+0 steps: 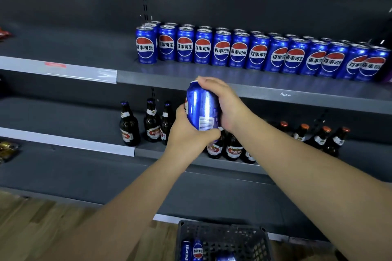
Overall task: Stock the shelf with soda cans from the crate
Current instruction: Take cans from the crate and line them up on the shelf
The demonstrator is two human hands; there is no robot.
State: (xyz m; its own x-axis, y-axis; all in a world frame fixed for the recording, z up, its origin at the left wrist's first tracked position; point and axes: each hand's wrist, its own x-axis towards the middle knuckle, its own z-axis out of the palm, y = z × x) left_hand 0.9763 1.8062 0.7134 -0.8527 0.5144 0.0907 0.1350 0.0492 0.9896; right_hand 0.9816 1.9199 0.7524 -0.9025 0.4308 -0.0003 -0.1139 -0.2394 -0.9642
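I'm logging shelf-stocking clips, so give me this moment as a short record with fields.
held item: blue soda can, in front of the shelf edge
left hand: holds the can's bottom
right hand: grips its top and side
shelf: rows of upright cans, bare space at their left
crate: holds spare cans
lower shelf: brown bottles

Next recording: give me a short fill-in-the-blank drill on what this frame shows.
1. The left hand and right hand grip the ___ blue can.
2. The stocked cans stand on the shelf ___ the brown bottles.
3. The crate at the bottom holds more ___.

Missing words: same; above; cans.
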